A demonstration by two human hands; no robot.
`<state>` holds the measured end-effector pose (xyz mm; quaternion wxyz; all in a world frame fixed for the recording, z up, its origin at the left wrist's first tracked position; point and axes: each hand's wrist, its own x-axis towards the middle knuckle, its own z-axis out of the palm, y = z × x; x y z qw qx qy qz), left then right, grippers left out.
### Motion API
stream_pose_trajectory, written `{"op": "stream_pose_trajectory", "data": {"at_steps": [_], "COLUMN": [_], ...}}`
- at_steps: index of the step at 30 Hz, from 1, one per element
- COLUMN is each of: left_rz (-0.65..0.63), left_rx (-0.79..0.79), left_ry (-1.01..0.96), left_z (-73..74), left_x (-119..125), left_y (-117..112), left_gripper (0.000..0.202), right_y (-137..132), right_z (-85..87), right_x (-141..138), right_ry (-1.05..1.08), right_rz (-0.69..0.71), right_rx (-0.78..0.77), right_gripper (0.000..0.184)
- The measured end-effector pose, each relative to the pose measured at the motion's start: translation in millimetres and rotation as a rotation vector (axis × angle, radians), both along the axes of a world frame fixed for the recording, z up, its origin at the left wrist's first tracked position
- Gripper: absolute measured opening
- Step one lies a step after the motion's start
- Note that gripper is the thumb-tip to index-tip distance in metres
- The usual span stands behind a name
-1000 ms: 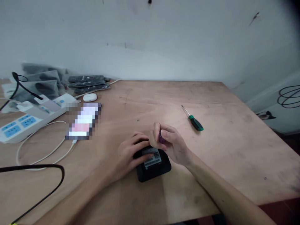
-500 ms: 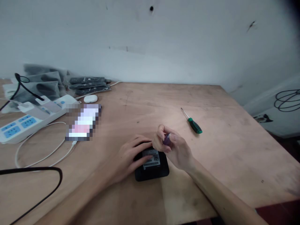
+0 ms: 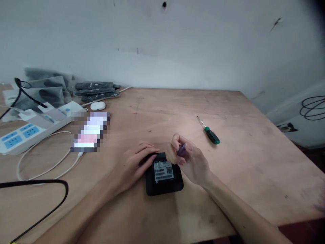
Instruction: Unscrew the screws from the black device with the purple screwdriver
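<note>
A small black box [image 3: 164,176] with a white label on top lies on the wooden table [image 3: 241,162] near its front edge. My left hand [image 3: 132,164] rests flat beside the box's left side, fingers touching its upper left corner. My right hand [image 3: 189,161] hovers at the box's upper right corner, curled around a small purple-handled tool [image 3: 181,150]. The tool's tip is hidden by my fingers.
A green-handled screwdriver [image 3: 209,132] lies to the right of my hands. On the left are a blurred phone [image 3: 88,132] on a white cable, a white power strip [image 3: 33,127], a white earbud case [image 3: 98,106], dark remotes [image 3: 95,89], plastic bags and a black cable [image 3: 38,184].
My left hand slid off the box's label to its left side, uncovering the label. My right hand lifted slightly and shifted right with the purple tool.
</note>
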<state>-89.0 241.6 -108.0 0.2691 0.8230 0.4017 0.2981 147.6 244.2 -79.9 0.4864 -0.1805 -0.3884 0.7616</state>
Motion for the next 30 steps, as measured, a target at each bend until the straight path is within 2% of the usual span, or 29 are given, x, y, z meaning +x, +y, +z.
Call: {"op": "stream_pose_trajectory", "data": {"at_steps": [2, 6, 8, 15, 23, 30], "left_rz": [-0.012, -0.026, -0.026, -0.02, -0.031, -0.033], "left_rx": [0.021, 0.041, 0.035, -0.008, -0.024, -0.021], "left_ry": [0.037, 0.09, 0.096, 0.102, 0.097, 0.101], "left_z": [3.4, 9.2, 9.5, 8.6, 9.2, 11.2], "left_x": [0.7, 2.9, 3.1, 1.6, 1.7, 2.5], "left_y": [0.2, 0.1, -0.3, -1.0, -1.3, -0.9], "left_gripper": [0.026, 0.028, 0.029, 0.029, 0.029, 0.028], "right_y": [0.2, 0.3, 0.3, -0.1, 1.0, 2.8], "right_z": [0.0, -0.1, 0.4, 4.2, -1.1, -0.5], "right_x": [0.2, -0.5, -0.8, -2.1, -2.1, -2.4], "right_ry": [-0.025, -0.085, -0.093, -0.08, -0.078, -0.1], "right_rz": [0.001, -0.002, -0.008, 0.011, 0.009, 0.017], "right_rx": [0.023, 0.076, 0.084, 0.072, 0.077, 0.053], "right_gripper": [0.035, 0.06, 0.065, 0.068, 0.061, 0.065]}}
